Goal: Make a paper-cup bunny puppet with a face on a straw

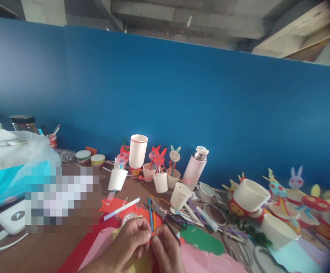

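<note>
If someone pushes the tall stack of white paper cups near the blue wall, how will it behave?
The stack of paper cups is tall and narrow, so it would probably tip rather than slide. Being paper, it is likely light. Falling, it might hit the cups with paper rabbits beside it.

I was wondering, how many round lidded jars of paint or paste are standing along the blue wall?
2: a jar with a green band and a jar with a yellow band, side by side left of the stack of paper cups. More may be hidden behind the clutter.
</note>
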Demonstrator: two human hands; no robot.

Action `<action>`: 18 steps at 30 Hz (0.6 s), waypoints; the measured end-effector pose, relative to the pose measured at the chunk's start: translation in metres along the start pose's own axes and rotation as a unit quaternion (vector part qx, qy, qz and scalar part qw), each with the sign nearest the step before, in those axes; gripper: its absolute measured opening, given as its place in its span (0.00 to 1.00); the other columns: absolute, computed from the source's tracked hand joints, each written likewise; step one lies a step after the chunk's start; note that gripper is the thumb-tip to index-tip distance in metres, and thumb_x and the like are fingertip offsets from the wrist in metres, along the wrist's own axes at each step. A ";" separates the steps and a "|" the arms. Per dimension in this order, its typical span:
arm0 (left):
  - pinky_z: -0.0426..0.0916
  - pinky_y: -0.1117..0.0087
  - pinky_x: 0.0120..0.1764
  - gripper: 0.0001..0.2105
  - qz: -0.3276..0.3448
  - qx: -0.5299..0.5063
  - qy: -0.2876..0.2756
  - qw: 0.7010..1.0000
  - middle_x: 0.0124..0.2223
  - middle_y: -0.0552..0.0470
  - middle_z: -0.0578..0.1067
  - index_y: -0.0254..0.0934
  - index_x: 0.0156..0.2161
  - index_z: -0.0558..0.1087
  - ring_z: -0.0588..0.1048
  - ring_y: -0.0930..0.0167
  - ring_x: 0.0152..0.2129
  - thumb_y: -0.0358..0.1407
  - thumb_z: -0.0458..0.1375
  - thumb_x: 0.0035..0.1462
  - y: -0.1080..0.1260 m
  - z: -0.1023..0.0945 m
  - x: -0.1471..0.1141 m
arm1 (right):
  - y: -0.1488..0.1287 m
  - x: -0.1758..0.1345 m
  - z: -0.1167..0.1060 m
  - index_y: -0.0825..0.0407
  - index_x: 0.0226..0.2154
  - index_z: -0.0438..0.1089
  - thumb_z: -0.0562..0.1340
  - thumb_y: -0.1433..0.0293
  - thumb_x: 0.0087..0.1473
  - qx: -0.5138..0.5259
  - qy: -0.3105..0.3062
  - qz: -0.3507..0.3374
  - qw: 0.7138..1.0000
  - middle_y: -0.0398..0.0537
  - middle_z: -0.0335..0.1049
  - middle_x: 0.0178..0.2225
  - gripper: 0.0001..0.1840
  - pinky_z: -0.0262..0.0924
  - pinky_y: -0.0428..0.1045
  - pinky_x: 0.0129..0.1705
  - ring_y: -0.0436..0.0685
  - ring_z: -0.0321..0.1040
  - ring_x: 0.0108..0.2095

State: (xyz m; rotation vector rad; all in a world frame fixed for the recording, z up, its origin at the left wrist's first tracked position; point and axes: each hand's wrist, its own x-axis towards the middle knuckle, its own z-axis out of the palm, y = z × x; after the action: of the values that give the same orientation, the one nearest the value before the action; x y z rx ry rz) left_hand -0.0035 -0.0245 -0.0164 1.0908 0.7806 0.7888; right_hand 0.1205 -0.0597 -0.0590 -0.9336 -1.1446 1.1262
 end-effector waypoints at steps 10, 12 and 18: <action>0.48 0.78 0.16 0.12 -0.001 0.012 0.020 1.000 0.15 0.59 0.66 0.35 0.23 0.64 0.59 0.81 0.09 0.42 0.57 0.46 -0.005 -0.005 0.007 | 0.009 0.002 -0.003 0.53 0.26 0.62 0.62 0.54 0.50 0.043 0.015 0.009 0.999 0.41 0.63 0.20 0.19 0.49 0.43 0.23 0.47 0.57 0.20; 0.48 0.78 0.15 0.13 -0.003 0.006 0.020 1.000 0.15 0.58 0.66 0.35 0.22 0.63 0.59 0.81 0.09 0.43 0.58 0.47 -0.006 -0.005 0.008 | 0.013 0.002 -0.003 0.53 0.27 0.61 0.62 0.54 0.50 0.060 0.015 0.018 0.998 0.41 0.64 0.20 0.19 0.49 0.42 0.22 0.46 0.57 0.19; 0.46 0.78 0.14 0.18 -0.018 -0.039 -0.008 0.999 0.16 0.57 0.67 0.35 0.21 0.63 0.58 0.82 0.08 0.48 0.58 0.48 -0.006 -0.001 0.007 | 0.021 0.005 -0.007 0.53 0.26 0.61 0.62 0.55 0.51 0.074 0.015 0.024 0.997 0.44 0.67 0.20 0.18 0.51 0.43 0.23 0.48 0.61 0.19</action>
State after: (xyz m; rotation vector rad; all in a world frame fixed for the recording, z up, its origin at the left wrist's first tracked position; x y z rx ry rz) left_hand -0.0002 -0.0195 -0.0235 1.0099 0.7486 0.7722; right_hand 0.1238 -0.0501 -0.0799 -0.8637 -1.0052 1.2141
